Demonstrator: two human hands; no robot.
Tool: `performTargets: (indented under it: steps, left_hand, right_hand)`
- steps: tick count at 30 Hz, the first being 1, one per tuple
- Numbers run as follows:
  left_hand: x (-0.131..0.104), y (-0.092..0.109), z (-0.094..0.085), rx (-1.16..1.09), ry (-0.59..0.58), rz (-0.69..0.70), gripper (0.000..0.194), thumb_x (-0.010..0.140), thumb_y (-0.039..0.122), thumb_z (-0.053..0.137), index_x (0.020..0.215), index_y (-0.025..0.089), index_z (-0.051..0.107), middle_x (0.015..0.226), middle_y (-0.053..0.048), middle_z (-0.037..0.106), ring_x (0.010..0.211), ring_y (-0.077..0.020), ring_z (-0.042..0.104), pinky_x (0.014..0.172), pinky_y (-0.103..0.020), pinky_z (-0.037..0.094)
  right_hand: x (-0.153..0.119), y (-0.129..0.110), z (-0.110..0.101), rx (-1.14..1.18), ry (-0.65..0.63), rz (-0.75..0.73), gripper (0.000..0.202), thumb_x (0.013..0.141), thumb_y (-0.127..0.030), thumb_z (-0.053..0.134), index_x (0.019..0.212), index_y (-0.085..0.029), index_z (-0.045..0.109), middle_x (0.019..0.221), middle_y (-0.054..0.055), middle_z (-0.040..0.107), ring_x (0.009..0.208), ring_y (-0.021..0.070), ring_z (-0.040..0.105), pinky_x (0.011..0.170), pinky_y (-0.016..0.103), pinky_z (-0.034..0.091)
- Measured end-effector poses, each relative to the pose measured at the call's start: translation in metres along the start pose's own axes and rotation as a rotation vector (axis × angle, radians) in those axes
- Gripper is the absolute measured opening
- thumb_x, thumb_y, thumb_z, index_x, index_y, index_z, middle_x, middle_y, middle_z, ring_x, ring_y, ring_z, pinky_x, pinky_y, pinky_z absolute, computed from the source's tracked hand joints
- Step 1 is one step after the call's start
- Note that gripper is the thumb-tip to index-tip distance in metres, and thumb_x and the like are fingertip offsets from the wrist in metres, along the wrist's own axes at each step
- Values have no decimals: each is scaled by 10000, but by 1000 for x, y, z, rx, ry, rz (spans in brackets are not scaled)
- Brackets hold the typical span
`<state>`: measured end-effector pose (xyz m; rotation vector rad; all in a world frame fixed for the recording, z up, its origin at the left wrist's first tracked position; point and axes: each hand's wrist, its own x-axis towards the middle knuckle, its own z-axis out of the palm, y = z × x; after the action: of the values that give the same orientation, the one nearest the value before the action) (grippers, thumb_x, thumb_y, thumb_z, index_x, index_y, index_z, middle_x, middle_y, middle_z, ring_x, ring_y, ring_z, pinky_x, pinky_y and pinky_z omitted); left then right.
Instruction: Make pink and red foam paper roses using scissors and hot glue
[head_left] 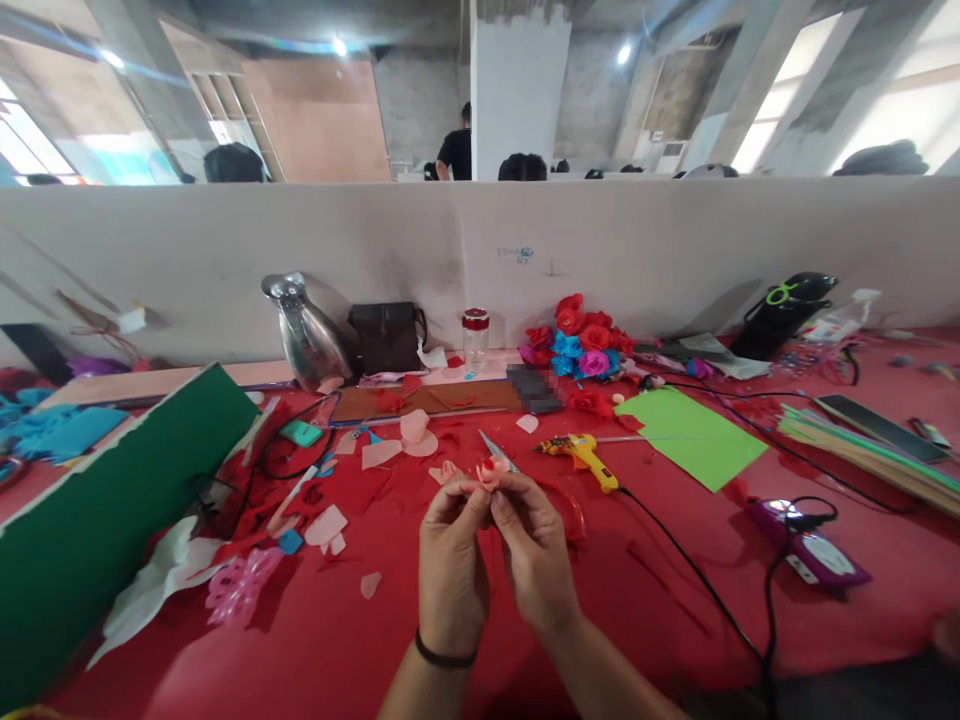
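Observation:
A small pink paper flower (491,472) with a red centre is pinched between both hands over the red table. My left hand (455,545), with a dark band at the wrist, has its fingertips closed on the flower's left side. From the right, my right hand (534,545) grips the same flower near its base. Just behind the fingers lie scissors (496,448), their handles partly hidden by my right hand. Pink paper petals (414,432) are scattered to the left. A yellow glue gun (589,460) rests to the right.
Green board (112,530) stands at the left. At the back are a metal jug (304,330), black bag (386,338), jar (475,342) and paper flowers (581,340). A green sheet (690,435) and purple power box (810,550) lie right, with black cables crossing the table.

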<state>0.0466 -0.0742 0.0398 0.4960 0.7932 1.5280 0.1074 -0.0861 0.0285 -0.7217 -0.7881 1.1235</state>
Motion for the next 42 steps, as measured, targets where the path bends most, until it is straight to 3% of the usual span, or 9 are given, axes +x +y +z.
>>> performTargets:
  steps: [5, 8, 15, 19, 28, 34, 42]
  left_hand:
    - [-7, 3, -3, 240, 34, 172, 117, 610, 256, 753, 673, 175, 696, 792, -7, 616, 818, -126, 565, 779, -232, 447]
    - [-11, 5, -4, 308, 33, 226, 89, 617, 252, 745, 663, 182, 716, 827, -15, 606, 835, -135, 565, 767, -229, 456]
    - [-10, 5, -8, 249, -65, 147, 150, 665, 239, 720, 805, 193, 744, 827, -32, 632, 861, -160, 581, 827, -282, 452]
    - [-9, 8, -5, 236, -44, 160, 154, 660, 243, 725, 803, 189, 745, 866, -51, 653, 907, -184, 588, 878, -317, 438]
    - [-15, 15, -12, 394, -48, 238, 174, 717, 289, 681, 856, 203, 738, 887, -53, 640, 898, -184, 587, 825, -293, 465]
    - [-11, 23, -19, 381, -173, 167, 135, 695, 282, 698, 782, 193, 751, 876, -65, 653, 861, -191, 592, 811, -301, 472]
    - [-15, 32, -12, 439, -147, 175, 133, 687, 263, 704, 786, 192, 758, 856, -64, 667, 807, -174, 590, 744, -255, 471]
  right_hand:
    - [-4, 1, -3, -130, 62, -15, 118, 791, -291, 633, 875, -210, 649, 827, 22, 638, 779, 149, 587, 754, 291, 485]
    - [-5, 1, -4, -156, 71, -10, 118, 796, -294, 628, 880, -214, 652, 823, 18, 631, 780, 146, 582, 739, 279, 479]
    - [-8, 0, 0, -20, 52, 54, 137, 780, -298, 646, 889, -218, 661, 779, 18, 628, 690, 133, 545, 635, 257, 464]
    - [-8, 1, 3, 16, 51, 74, 162, 763, -302, 663, 895, -208, 664, 709, 10, 609, 644, 132, 530, 601, 258, 458]
    - [-10, 2, 6, 53, 81, 121, 153, 747, -292, 681, 871, -203, 671, 715, 8, 619, 638, 122, 529, 595, 248, 461]
    - [-12, -3, 11, 161, 104, 159, 144, 713, -291, 715, 836, -224, 679, 793, 13, 665, 701, 123, 576, 632, 241, 485]
    - [-11, -3, 12, 214, 118, 190, 150, 689, -289, 734, 821, -238, 684, 830, 3, 692, 743, 119, 614, 685, 236, 505]
